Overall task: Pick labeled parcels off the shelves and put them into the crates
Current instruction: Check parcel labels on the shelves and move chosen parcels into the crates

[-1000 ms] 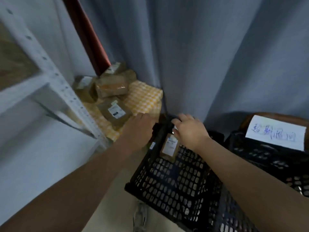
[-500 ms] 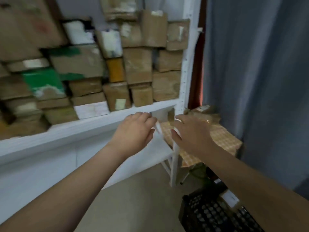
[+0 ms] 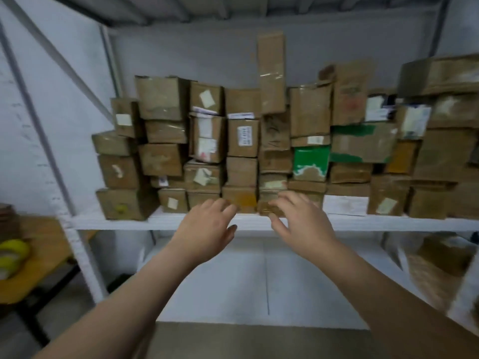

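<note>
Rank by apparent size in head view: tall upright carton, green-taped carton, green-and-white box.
1. tall upright carton and green-taped carton: too alike to rank.
2. green-and-white box: clearly smallest.

Your left hand (image 3: 207,229) and right hand (image 3: 302,224) make two; roughly forty parcels (image 3: 242,137) on the one shelf (image 3: 116,224); one yellow roll (image 3: 11,255) left of it.

Dim, even light; motion blur, perhaps wide-angle edge warping.

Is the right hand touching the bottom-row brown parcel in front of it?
Cannot tell: the head view shows the right hand overlapping the brown parcel, but blur hides any contact or gap.
</note>
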